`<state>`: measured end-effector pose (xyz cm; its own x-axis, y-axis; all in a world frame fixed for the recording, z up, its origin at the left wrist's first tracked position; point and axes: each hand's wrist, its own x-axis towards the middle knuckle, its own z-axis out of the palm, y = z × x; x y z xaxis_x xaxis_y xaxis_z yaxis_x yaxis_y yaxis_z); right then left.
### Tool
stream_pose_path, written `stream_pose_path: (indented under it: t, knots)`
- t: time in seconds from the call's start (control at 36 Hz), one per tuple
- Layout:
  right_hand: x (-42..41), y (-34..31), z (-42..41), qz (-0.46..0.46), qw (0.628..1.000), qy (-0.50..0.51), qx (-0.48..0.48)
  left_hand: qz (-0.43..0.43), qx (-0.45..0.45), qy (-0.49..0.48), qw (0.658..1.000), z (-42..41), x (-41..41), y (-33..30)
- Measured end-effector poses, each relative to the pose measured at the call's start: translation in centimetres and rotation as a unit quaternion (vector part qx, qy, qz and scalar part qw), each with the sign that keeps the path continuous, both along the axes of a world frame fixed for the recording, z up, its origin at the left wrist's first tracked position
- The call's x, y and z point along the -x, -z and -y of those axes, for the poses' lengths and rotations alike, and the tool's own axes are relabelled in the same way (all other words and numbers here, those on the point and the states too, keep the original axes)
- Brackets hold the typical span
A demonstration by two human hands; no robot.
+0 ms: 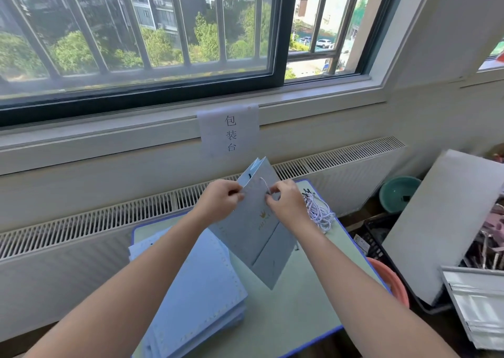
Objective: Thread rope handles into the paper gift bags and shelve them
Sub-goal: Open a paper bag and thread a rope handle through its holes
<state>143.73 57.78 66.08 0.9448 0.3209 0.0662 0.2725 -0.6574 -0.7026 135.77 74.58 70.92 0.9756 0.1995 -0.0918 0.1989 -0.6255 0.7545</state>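
Observation:
A pale blue paper gift bag (pixel 261 237) with a small gold crown print is held tilted above the small table (pixel 305 311). My left hand (pixel 219 203) grips the bag's upper left edge. My right hand (pixel 286 203) pinches a thin white-and-purple rope handle (pixel 264 184) at a hole near the bag's top. A bundle of loose rope handles (pixel 319 213) lies on the table just right of my right hand. A stack of flat pale blue bags (pixel 196 284) lies on the table's left half.
A radiator grille (pixel 109 216) runs under the window sill behind the table. A paper sign (pixel 230 131) hangs from the sill. To the right stand a teal basin (pixel 398 194), a pink basin (pixel 392 281), a black crate (pixel 376 237) and a leaning white board (pixel 441 221).

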Motion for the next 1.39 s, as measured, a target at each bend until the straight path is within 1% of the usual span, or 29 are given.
stream_pose_path:
  t: [0.06,0.14,0.19,0.28,0.39,0.44,0.47,0.56,0.58,0.64,0.72,0.89,1.06,1.14,1.22,1.39]
  knots:
    - [0.2,0.3,-0.2,-0.025,0.999,-0.021,0.037,-0.004,0.023,-0.020,1.000,-0.2,0.2,0.1]
    - [0.9,1.4,0.0,-0.057,0.994,-0.050,0.080,0.003,0.067,-0.078,0.995,-0.7,0.3,0.2]
    - [1.2,2.3,0.6,-0.083,0.991,-0.052,0.091,0.013,0.099,-0.116,0.988,-1.2,0.3,0.3]
    - [1.3,3.6,1.5,-0.115,0.986,-0.042,0.116,0.019,0.147,-0.145,0.978,-1.8,0.3,0.3]
    - [1.5,3.7,1.9,-0.144,0.984,-0.023,0.106,0.013,0.170,-0.169,0.971,-2.2,0.4,0.5]
    - [1.6,3.0,1.5,-0.172,0.983,-0.017,0.061,0.005,0.183,-0.176,0.967,-2.2,0.5,0.8]
    - [1.7,2.6,1.2,-0.198,0.980,-0.012,0.011,0.000,0.188,-0.178,0.966,-2.1,0.5,0.8]
    - [2.0,1.5,0.2,-0.265,0.949,0.018,-0.167,-0.018,0.202,-0.173,0.964,-1.9,0.5,1.0]
    - [2.1,1.0,-0.2,-0.278,0.938,0.021,-0.205,-0.022,0.208,-0.170,0.963,-1.8,0.5,1.0]
    - [2.5,0.3,-0.5,-0.293,0.923,0.005,-0.249,-0.028,0.214,-0.164,0.963,-1.7,0.6,1.0]
    - [3.2,-0.4,-0.9,-0.294,0.916,-0.027,-0.273,-0.037,0.209,-0.155,0.965,-1.8,0.7,1.0]
    - [4.0,-0.9,-1.5,-0.269,0.912,-0.067,-0.302,-0.040,0.217,-0.143,0.965,-1.6,0.9,0.8]
    - [3.8,-0.7,-1.7,-0.275,0.912,-0.107,-0.286,-0.037,0.220,-0.145,0.964,-1.6,1.0,0.8]
    - [3.7,-0.7,-2.0,-0.277,0.918,-0.115,-0.259,-0.031,0.226,-0.144,0.963,-1.6,1.1,0.7]
    - [3.8,-0.8,-2.2,-0.279,0.925,-0.101,-0.239,-0.026,0.232,-0.143,0.962,-1.7,1.1,0.7]
    - [3.5,-0.9,-2.1,-0.218,0.951,-0.077,-0.205,-0.023,0.242,-0.135,0.960,-1.7,1.0,0.5]
